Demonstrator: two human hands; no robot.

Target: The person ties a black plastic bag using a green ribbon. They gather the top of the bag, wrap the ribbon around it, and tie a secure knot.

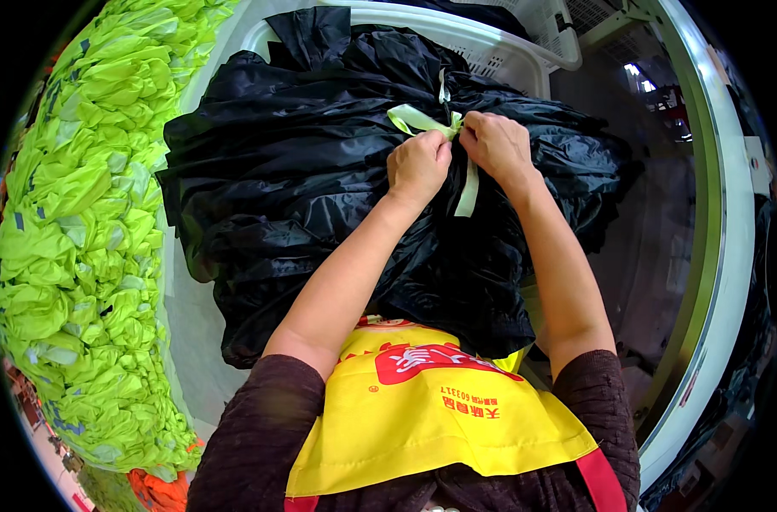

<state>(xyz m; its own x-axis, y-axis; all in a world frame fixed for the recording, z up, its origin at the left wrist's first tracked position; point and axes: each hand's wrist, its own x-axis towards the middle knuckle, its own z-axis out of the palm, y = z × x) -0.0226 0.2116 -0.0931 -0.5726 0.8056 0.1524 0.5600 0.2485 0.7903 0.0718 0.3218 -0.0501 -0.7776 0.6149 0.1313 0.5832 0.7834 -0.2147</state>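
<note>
A large gathered bundle of shiny black fabric lies in front of me, cinched near its middle. Around the cinch runs a pale green fabric strip, knotted or looped on top, with one loop to the left and a tail hanging toward me. My left hand pinches the strip just left of the knot. Close beside it, my right hand grips the strip at the knot's right side. Both sets of fingers are closed, and they hide part of the knot.
On the left is a long heap of bright yellow-green fabric pieces, with orange fabric at its near end. White plastic baskets stand behind the bundle. A pale curved-looking frame edge runs along the right. I wear a yellow apron.
</note>
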